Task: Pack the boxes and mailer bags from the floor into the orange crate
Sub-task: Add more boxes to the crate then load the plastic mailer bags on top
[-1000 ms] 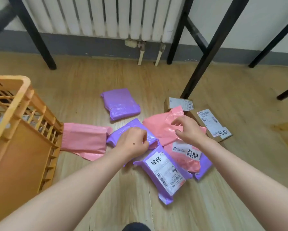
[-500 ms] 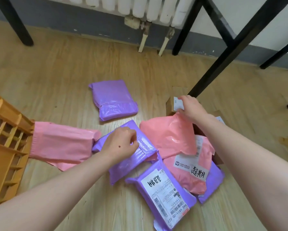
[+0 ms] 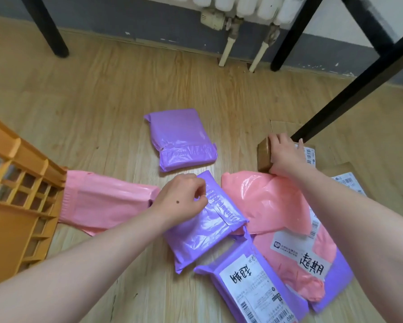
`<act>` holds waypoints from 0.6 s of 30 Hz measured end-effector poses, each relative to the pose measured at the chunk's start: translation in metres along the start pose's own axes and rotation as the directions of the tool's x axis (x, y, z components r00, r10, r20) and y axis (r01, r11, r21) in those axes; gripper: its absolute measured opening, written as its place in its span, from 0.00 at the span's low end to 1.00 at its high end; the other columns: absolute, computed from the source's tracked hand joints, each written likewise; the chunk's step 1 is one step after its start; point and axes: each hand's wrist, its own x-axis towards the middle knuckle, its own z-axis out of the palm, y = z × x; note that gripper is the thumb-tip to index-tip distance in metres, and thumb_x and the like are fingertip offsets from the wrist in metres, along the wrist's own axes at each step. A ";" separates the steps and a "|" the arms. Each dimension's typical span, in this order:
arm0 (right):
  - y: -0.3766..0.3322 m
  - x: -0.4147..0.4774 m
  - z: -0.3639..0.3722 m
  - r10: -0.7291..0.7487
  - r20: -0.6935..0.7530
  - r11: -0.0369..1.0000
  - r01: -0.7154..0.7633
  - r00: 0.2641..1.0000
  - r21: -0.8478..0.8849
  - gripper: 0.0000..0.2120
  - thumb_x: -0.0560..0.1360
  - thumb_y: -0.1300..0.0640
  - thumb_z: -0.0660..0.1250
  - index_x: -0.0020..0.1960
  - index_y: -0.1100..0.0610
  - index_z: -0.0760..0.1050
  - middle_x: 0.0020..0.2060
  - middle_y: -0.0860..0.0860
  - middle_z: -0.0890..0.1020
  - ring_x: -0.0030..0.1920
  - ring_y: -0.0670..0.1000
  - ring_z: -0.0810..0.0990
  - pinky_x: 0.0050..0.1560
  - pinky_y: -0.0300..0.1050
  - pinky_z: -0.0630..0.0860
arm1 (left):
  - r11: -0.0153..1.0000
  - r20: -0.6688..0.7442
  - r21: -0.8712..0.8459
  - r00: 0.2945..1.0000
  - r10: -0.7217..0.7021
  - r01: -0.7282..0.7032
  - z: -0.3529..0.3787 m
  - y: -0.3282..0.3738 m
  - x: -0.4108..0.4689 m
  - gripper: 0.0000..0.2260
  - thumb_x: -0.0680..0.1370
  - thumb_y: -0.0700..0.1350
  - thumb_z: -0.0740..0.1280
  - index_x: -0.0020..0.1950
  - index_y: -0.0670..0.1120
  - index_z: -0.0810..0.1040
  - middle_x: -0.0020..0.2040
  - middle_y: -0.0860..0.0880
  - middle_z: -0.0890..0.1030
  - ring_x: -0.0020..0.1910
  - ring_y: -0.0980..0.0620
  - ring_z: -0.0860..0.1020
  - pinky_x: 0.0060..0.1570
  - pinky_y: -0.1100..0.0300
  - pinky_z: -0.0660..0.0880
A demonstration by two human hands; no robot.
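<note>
We start with the orange plastic lattice crate point(image 3: 21, 206) at the left edge. Through its slats we make out white-labelled parcels inside, too hidden to count.

A long pink plastic mailer bag point(image 3: 102, 203) lies on the wooden floor with one end touching the crate. Just beyond it from the crate, the left hand point(image 3: 182, 199) has its fingers curled and pinches the top edge of a plain purple plastic mailer bag point(image 3: 207, 231), which lies on the floor. A second folded purple mailer bag point(image 3: 182, 141) lies apart, farther back. Beyond the pinched bag from the crate we see a crumpled pink mailer bag point(image 3: 265, 203) and a purple mailer bag with a white label point(image 3: 249, 276).

Farthest from the crate, the right hand point(image 3: 286, 157) is clamped over a small brown cardboard box point(image 3: 264, 157), fingers wrapped across its top.

A second ago that hand was on the crumpled pink bag. Half a second ago it was only reaching the box. The left hand has kept its grip throughout.
</note>
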 end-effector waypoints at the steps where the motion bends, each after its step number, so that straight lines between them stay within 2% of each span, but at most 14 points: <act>1: -0.002 -0.001 -0.002 -0.006 -0.032 1.000 0.006 0.999 0.013 0.42 0.64 0.61 0.73 0.73 0.56 0.56 0.67 0.56 0.64 0.71 0.57 0.61 0.73 0.66 0.49 | 1.000 -0.011 -0.002 1.000 0.000 0.000 -0.001 0.000 -0.001 0.03 0.71 0.43 0.66 0.37 0.48 0.75 0.38 0.52 0.75 0.40 0.50 0.75 0.43 0.56 0.71; 5: -0.018 -0.015 -0.015 -0.052 -0.227 0.992 0.076 0.972 0.097 0.44 0.60 0.59 0.76 0.72 0.56 0.59 0.65 0.55 0.67 0.68 0.57 0.66 0.73 0.65 0.49 | 0.999 -0.018 -0.048 1.000 -0.012 0.011 -0.007 0.004 -0.009 0.02 0.70 0.46 0.64 0.37 0.49 0.74 0.37 0.52 0.74 0.41 0.50 0.75 0.43 0.56 0.71; 7: -0.024 -0.028 -0.023 -0.114 -0.353 0.979 0.165 0.929 0.118 0.49 0.58 0.56 0.79 0.74 0.56 0.59 0.66 0.54 0.68 0.68 0.56 0.68 0.73 0.64 0.49 | 0.997 -0.035 -0.078 0.999 -0.024 0.021 -0.009 0.008 -0.015 0.12 0.67 0.54 0.61 0.43 0.49 0.75 0.41 0.53 0.75 0.44 0.51 0.76 0.45 0.56 0.72; 9: -0.033 -0.043 -0.034 -0.165 -0.451 0.950 0.265 0.877 0.168 0.51 0.57 0.53 0.81 0.74 0.57 0.60 0.66 0.54 0.70 0.67 0.56 0.69 0.73 0.64 0.50 | 0.985 -0.083 -0.158 0.993 -0.078 0.064 -0.013 0.016 -0.018 0.21 0.67 0.59 0.64 0.54 0.49 0.74 0.49 0.53 0.75 0.49 0.54 0.74 0.51 0.58 0.72; 11: -0.047 -0.061 -0.051 -0.194 -0.516 0.902 0.359 0.834 0.241 0.51 0.56 0.51 0.81 0.74 0.58 0.62 0.65 0.54 0.71 0.67 0.55 0.70 0.73 0.63 0.50 | 0.946 -0.161 -0.305 0.973 -0.166 0.111 -0.024 0.030 -0.018 0.27 0.68 0.56 0.71 0.63 0.47 0.71 0.57 0.52 0.74 0.55 0.54 0.73 0.58 0.57 0.71; 13: -0.063 -0.079 -0.068 -0.237 -0.565 0.865 0.436 0.790 0.247 0.50 0.56 0.48 0.80 0.72 0.59 0.64 0.64 0.54 0.73 0.65 0.54 0.72 0.72 0.63 0.52 | 0.870 -0.211 -0.469 0.937 -0.279 0.153 -0.038 0.045 -0.017 0.32 0.67 0.57 0.73 0.67 0.47 0.69 0.60 0.50 0.74 0.57 0.52 0.74 0.60 0.56 0.71; 15: -0.081 -0.099 -0.088 -0.294 -0.602 0.837 0.504 0.743 0.214 0.49 0.57 0.42 0.78 0.71 0.59 0.64 0.62 0.54 0.74 0.64 0.53 0.73 0.72 0.64 0.54 | 0.786 -0.224 -0.592 0.901 -0.372 0.178 -0.057 0.054 -0.024 0.32 0.68 0.55 0.75 0.67 0.47 0.69 0.59 0.49 0.74 0.55 0.51 0.75 0.57 0.57 0.72; 18: -0.105 -0.126 -0.117 -0.347 -0.621 0.815 0.553 0.703 0.171 0.49 0.58 0.42 0.79 0.72 0.59 0.64 0.61 0.54 0.75 0.63 0.54 0.74 0.72 0.64 0.55 | 0.761 -0.251 -0.629 0.884 -0.395 0.162 -0.087 0.062 -0.042 0.29 0.70 0.52 0.75 0.66 0.46 0.69 0.57 0.48 0.75 0.53 0.51 0.75 0.55 0.58 0.73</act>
